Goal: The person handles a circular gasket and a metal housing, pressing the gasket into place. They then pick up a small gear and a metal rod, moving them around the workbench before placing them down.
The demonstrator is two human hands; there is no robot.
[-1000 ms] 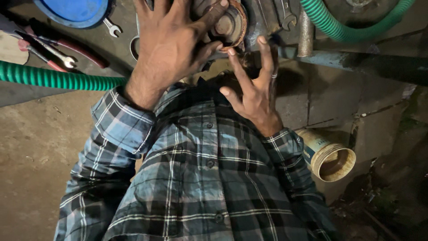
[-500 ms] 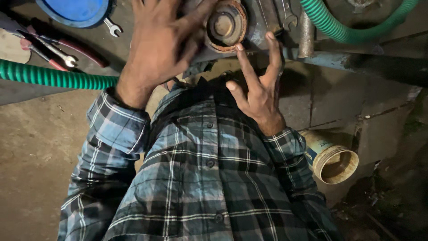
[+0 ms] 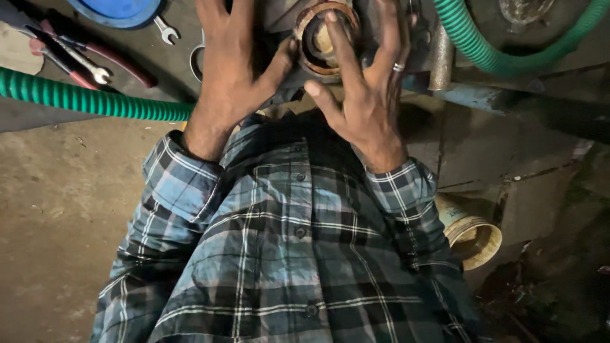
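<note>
A rusty round flange opening point(image 3: 318, 39) of a metal pump body sits at the top middle. My left hand point(image 3: 232, 70) lies spread over the machine just left of the flange, thumb touching its rim. My right hand point(image 3: 368, 89), with a ring on one finger, is spread over the flange's right side, index finger lying across the opening. Both hands have fingers apart and hold nothing. My blue plaid shirt point(image 3: 286, 254) fills the lower frame.
A green ribbed hose point(image 3: 89, 98) runs in from the left; another green hose point(image 3: 489, 54) curves at top right. Spanners and red-handled pliers point(image 3: 89, 60) lie at top left beside a blue lid point(image 3: 117, 9). A cream pipe end point(image 3: 473, 235) lies at right on the concrete floor.
My right hand has moved up from below the flange and now covers its right side. My left hand shifted a little left and up, off the flange.
</note>
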